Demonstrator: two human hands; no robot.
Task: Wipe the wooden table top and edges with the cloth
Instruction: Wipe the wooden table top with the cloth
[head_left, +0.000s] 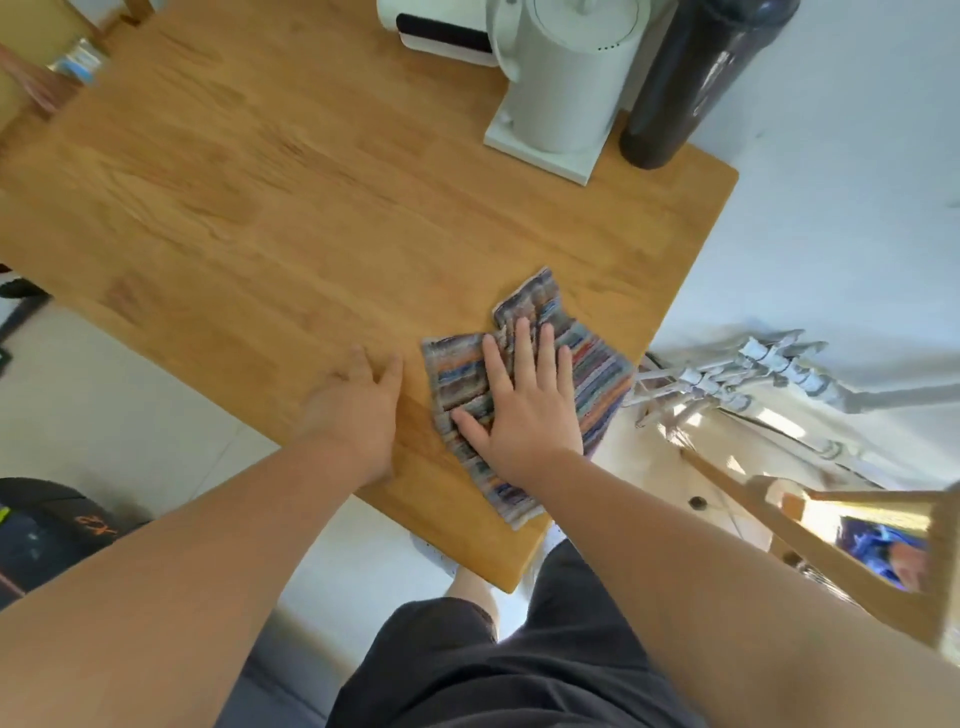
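On the far left we see a small shiny packet (78, 62) with blue on it, lying just past the top corner of the table, too blurry to read. Lower down on that side a dark bag (47, 530) with orange marks sits on the pale floor.

Next comes the wooden table (270, 197). Its top is warm brown and most of it is bare. Our left hand (356, 410) rests near the close edge of the table. It lies flat on the wood with the fingers loosely together, and it holds nothing. It sits just beside the cloth but does not touch it.

Our right hand (524, 405) is spread wide open, palm down, and presses flat on the cloth (587, 364). The fingers are not curled around it. The cloth is stripy, with many colours, and a bit crumpled. It lies on the table top close to the near right corner, and one part reaches the right edge.

At the back of the table stands a white kettle (566, 83) on a white base (550, 153). A tall dark bottle (691, 88) stands just beside it, on its right.

Past the right edge we see white cables (748, 374) on the floor and a wooden chair (857, 545) lower down.
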